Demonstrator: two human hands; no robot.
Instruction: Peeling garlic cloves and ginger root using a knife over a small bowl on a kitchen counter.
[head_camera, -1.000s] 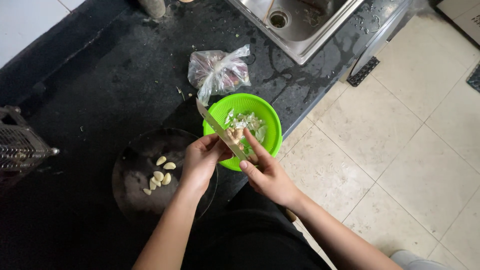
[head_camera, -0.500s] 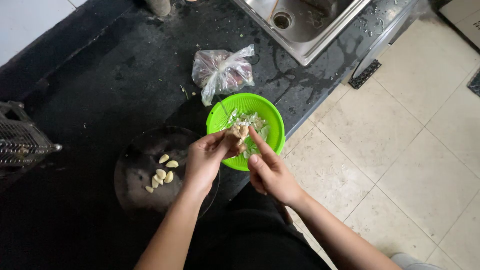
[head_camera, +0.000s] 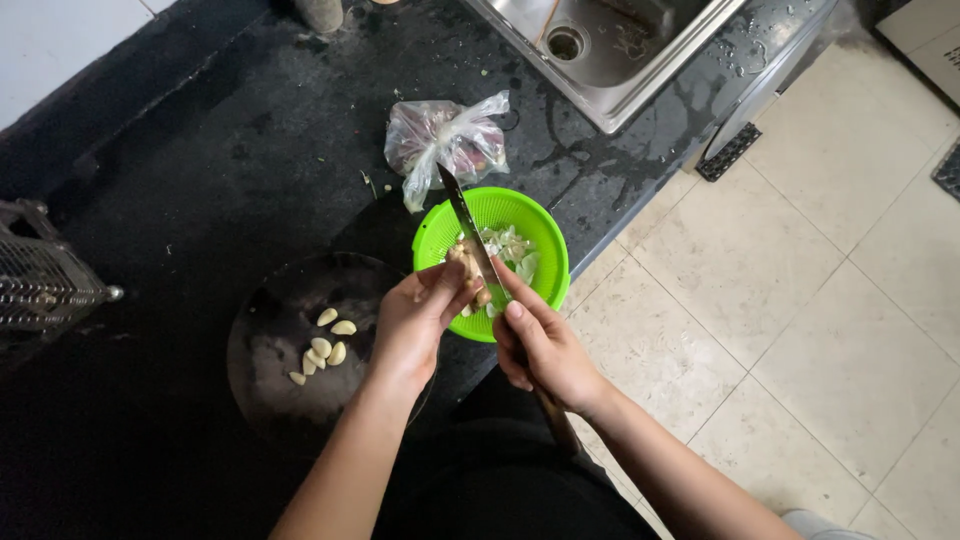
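My left hand (head_camera: 418, 322) pinches a small garlic clove (head_camera: 464, 262) over the near rim of a green plastic colander (head_camera: 540, 240). My right hand (head_camera: 545, 345) grips a long knife (head_camera: 462, 214), its blade slanting up and left and lying against the clove. Pale garlic skins (head_camera: 515, 248) sit inside the colander. To the left, a dark round plate (head_camera: 270, 330) holds several peeled cloves (head_camera: 326, 345).
A knotted clear plastic bag (head_camera: 445, 140) lies on the black counter (head_camera: 200, 170) behind the colander. A steel sink (head_camera: 610, 40) is at the top. A wire rack (head_camera: 40, 280) stands at the left edge. Beige tiled floor (head_camera: 800, 300) lies to the right.
The knife blade has swung from lying across the colander's near rim to pointing up toward the bag. Both hands stay close together over the colander's near edge.
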